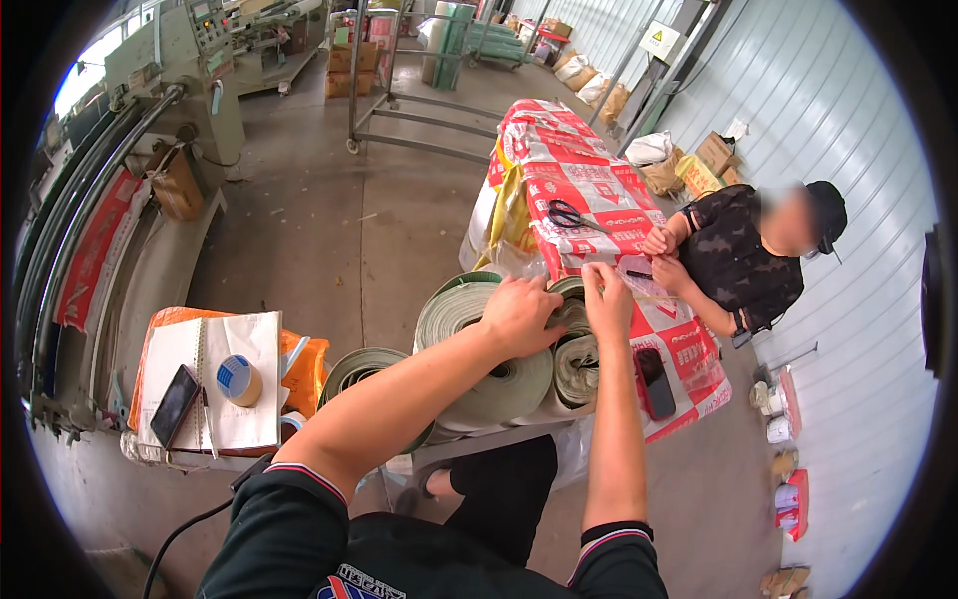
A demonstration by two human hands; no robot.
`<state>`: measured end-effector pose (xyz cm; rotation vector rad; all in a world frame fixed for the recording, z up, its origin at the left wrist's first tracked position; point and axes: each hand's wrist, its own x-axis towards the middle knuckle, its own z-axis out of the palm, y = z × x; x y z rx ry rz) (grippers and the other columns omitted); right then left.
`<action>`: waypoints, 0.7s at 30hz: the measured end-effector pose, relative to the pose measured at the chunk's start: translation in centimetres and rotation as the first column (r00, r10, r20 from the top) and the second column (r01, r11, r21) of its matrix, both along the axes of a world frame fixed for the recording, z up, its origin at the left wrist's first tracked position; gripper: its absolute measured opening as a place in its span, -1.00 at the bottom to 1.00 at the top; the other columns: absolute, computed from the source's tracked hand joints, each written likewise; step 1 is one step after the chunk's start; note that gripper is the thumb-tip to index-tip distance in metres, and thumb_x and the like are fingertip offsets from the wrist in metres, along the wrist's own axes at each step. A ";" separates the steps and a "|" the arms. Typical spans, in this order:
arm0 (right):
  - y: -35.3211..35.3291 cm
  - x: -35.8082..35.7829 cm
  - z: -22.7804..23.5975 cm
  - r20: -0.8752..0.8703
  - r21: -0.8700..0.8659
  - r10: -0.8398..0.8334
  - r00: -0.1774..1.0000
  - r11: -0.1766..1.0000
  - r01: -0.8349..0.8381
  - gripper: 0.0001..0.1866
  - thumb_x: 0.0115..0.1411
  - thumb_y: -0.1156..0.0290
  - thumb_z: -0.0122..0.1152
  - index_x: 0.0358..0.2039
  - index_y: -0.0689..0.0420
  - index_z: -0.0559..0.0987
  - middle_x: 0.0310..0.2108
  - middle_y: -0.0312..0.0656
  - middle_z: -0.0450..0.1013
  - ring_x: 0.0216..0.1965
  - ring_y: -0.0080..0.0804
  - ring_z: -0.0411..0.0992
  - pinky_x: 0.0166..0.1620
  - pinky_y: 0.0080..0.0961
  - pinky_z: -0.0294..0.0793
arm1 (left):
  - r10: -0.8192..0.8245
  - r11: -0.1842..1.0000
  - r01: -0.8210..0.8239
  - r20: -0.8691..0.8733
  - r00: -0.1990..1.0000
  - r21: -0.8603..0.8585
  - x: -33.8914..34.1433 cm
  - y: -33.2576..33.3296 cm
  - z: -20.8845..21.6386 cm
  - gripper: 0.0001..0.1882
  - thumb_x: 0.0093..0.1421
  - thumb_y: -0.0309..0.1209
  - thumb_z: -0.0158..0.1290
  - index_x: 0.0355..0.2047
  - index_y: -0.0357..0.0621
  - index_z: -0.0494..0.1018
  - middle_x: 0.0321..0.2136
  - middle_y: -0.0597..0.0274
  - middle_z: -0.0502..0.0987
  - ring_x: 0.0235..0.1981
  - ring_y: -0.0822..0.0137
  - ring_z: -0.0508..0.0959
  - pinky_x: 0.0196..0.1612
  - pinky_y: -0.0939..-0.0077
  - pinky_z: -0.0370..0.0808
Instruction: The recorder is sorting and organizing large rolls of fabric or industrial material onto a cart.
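Observation:
A cluster of pale green rolls of sheet material [464,329] stands on end in front of me. My left hand [521,314] lies over the top of the large roll, fingers bent and a little apart, reaching toward the smaller rolls on its right. Just beside it, my right hand [607,299] is raised over the edge of a smaller roll [577,371], its thumb and fingertips pressed together. Whatever is in that pinch, if anything, is too small to make out. Another roll [364,369] with a hollow centre sits to the left, partly behind my left forearm.
A red-and-white covered table [589,175] holds black scissors [574,216] and a dark phone [655,383]. A co-worker [753,255] works at its right side. At left lie a notebook [254,344], tape roll [239,380] and phone [177,406]. A roller machine [130,130] stands far left.

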<state>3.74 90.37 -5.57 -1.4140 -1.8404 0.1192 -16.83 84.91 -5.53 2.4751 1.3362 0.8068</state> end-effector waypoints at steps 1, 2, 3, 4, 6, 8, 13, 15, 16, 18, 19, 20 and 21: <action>-0.1 -0.2 0.1 0.000 -0.002 -0.002 1.000 1.000 0.002 -0.55 0.47 0.04 0.08 -0.12 0.22 0.66 -0.17 0.14 0.65 -0.07 0.20 0.60 -0.02 -0.03 0.55 | -0.002 1.000 0.002 0.000 1.000 -0.002 0.0 0.0 0.1 -0.59 0.18 -0.04 0.32 -0.10 -0.03 0.68 -0.19 0.07 0.59 -0.07 0.02 0.63 0.09 0.06 0.45; -0.2 -0.4 0.1 0.042 -0.019 0.034 0.999 0.999 -0.033 -0.54 0.49 0.05 0.06 -0.14 0.24 0.65 -0.18 0.15 0.64 -0.08 0.21 0.59 -0.03 -0.02 0.54 | -0.011 1.000 0.011 0.003 1.000 -0.013 -0.1 0.1 0.1 -0.60 0.19 -0.04 0.31 -0.12 -0.04 0.69 -0.20 0.07 0.60 -0.07 0.03 0.63 0.10 0.06 0.44; -0.3 -0.6 0.1 0.082 -0.039 0.072 0.994 0.997 -0.069 -0.54 0.51 0.07 0.04 -0.16 0.25 0.65 -0.19 0.15 0.63 -0.09 0.22 0.59 -0.05 0.00 0.54 | -0.019 1.000 0.019 0.007 1.000 -0.024 -0.1 0.1 0.2 -0.61 0.19 -0.05 0.31 -0.13 -0.04 0.70 -0.20 0.07 0.61 -0.06 0.04 0.63 0.10 0.06 0.44; -0.2 -0.5 0.1 0.084 -0.038 0.069 0.994 0.997 -0.066 -0.54 0.51 0.07 0.04 -0.16 0.25 0.65 -0.19 0.15 0.63 -0.09 0.22 0.59 -0.05 0.00 0.54 | -0.022 0.999 0.023 0.008 1.000 -0.023 -0.1 0.1 0.1 -0.61 0.19 -0.05 0.31 -0.13 -0.04 0.70 -0.20 0.07 0.61 -0.06 0.04 0.63 0.10 0.06 0.44; 0.2 -0.5 -0.2 0.175 -0.083 -0.005 0.985 0.996 0.020 -0.55 0.52 0.09 0.02 -0.21 0.27 0.63 -0.19 0.19 0.62 -0.11 0.26 0.57 -0.06 0.06 0.52 | -0.037 0.999 0.038 0.071 0.997 -0.009 -0.3 0.3 -0.2 -0.64 0.20 -0.08 0.30 -0.15 -0.05 0.71 -0.21 0.09 0.64 -0.06 0.05 0.63 0.12 0.05 0.43; 0.2 -0.5 -0.5 0.173 -0.076 -0.020 0.985 0.997 0.034 -0.54 0.53 0.09 0.00 -0.22 0.27 0.63 -0.19 0.22 0.61 -0.11 0.27 0.56 -0.07 0.08 0.51 | -0.039 0.999 0.040 0.077 0.996 -0.012 -0.3 0.4 -0.4 -0.65 0.20 -0.09 0.30 -0.15 -0.04 0.71 -0.22 0.10 0.65 -0.05 0.05 0.63 0.12 0.05 0.43; 0.6 -0.2 -1.0 0.175 -0.059 -0.087 0.981 0.993 0.099 -0.50 0.54 0.07 -0.05 -0.27 0.27 0.61 -0.25 0.26 0.59 -0.16 0.31 0.56 -0.11 0.14 0.50 | -0.009 0.999 0.005 0.137 0.991 0.035 0.0 0.5 -0.3 -0.70 0.21 -0.14 0.27 -0.21 -0.09 0.69 -0.24 0.11 0.66 -0.05 0.06 0.63 0.13 0.05 0.43; 0.5 -0.7 -0.7 0.161 -0.081 -0.168 0.973 0.980 0.182 -0.49 0.54 0.05 -0.06 -0.31 0.25 0.59 -0.31 0.28 0.59 -0.21 0.35 0.56 -0.15 0.19 0.49 | 0.100 0.986 -0.125 0.214 0.972 0.110 0.3 0.6 -0.3 -0.71 0.20 -0.16 0.27 -0.26 -0.14 0.67 -0.30 0.09 0.67 -0.06 0.04 0.62 0.09 0.06 0.43; 0.5 -0.6 -0.7 0.162 -0.079 -0.167 0.973 0.980 0.182 -0.49 0.54 0.05 -0.06 -0.31 0.25 0.59 -0.31 0.28 0.59 -0.21 0.35 0.56 -0.15 0.19 0.49 | 0.100 0.986 -0.126 0.214 0.972 0.111 0.2 0.7 -0.3 -0.71 0.20 -0.16 0.27 -0.26 -0.14 0.67 -0.30 0.09 0.67 -0.06 0.04 0.62 0.09 0.06 0.43; 0.5 -0.4 -0.8 0.163 -0.047 -0.149 0.975 0.986 0.158 -0.49 0.53 0.04 -0.04 -0.34 0.24 0.57 -0.34 0.29 0.58 -0.24 0.37 0.56 -0.17 0.21 0.48 | 0.177 0.961 -0.212 0.195 0.965 0.177 0.0 0.8 -0.3 -0.68 0.21 -0.13 0.26 -0.29 -0.17 0.63 -0.32 0.06 0.68 -0.07 0.02 0.63 0.12 0.08 0.42; 0.6 -0.3 -0.8 0.164 -0.047 -0.150 0.975 0.986 0.160 -0.49 0.53 0.04 -0.04 -0.34 0.24 0.57 -0.34 0.29 0.58 -0.24 0.37 0.56 -0.17 0.21 0.48 | 0.176 0.961 -0.211 0.196 0.965 0.176 -0.2 0.8 -0.3 -0.68 0.21 -0.13 0.26 -0.29 -0.17 0.63 -0.32 0.06 0.68 -0.07 0.02 0.63 0.12 0.08 0.42; 0.6 -0.2 -0.9 0.179 -0.058 -0.149 0.972 0.985 0.162 -0.49 0.53 0.04 -0.04 -0.33 0.24 0.58 -0.33 0.29 0.58 -0.23 0.37 0.55 -0.17 0.21 0.48 | 0.166 0.974 -0.181 0.113 0.980 0.139 -0.4 0.8 -0.3 -0.66 0.22 -0.11 0.25 -0.29 -0.16 0.63 -0.33 0.06 0.69 -0.09 0.03 0.65 0.14 0.09 0.42; 0.7 -0.1 -1.0 0.195 -0.068 -0.148 0.969 0.984 0.164 -0.49 0.53 0.04 -0.04 -0.33 0.25 0.58 -0.32 0.29 0.58 -0.23 0.36 0.55 -0.16 0.20 0.48 | 0.151 0.983 -0.154 0.031 0.988 0.098 -0.5 0.8 -0.3 -0.64 0.22 -0.08 0.24 -0.29 -0.16 0.62 -0.33 0.05 0.70 -0.11 0.04 0.66 0.15 0.11 0.41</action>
